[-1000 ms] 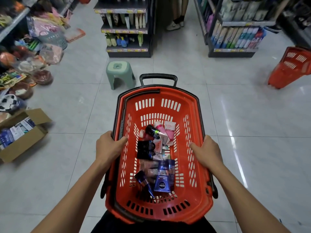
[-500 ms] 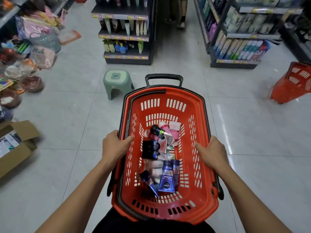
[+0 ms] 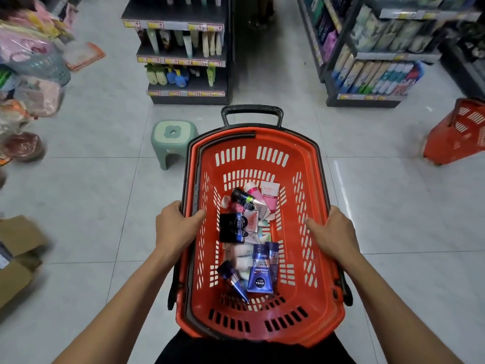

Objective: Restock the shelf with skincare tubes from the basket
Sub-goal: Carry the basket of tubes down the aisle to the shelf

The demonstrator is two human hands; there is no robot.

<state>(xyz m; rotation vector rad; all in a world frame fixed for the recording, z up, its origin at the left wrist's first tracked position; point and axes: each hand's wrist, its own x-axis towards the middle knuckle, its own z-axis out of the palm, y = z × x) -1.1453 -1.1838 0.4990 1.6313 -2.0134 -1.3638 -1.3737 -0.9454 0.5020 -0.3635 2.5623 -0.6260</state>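
My forearms run out of the bottom of the view, and the near end of the red basket [image 3: 301, 164] hides against my dark clothing. The goods at the far left are blurred, and a cardboard box [image 3: 18, 258] there is cut off by the edge. A second red basket [image 3: 458, 135] is cropped at the right. Open tiled floor [image 3: 393, 206] lies on both sides of my basket, and an aisle runs away between the far shelf [image 3: 181, 59] and the right shelving [image 3: 372, 74]. A green stool [image 3: 173, 139] stands just left of the basket's far corner. My left hand [image 3: 174, 227] grips the left rim, fingers curled over it; my right hand [image 3: 333, 231] grips the right rim likewise. The skincare tubes [image 3: 249, 232] lie heaped on the basket's bottom, among them a blue tube [image 3: 259, 274].
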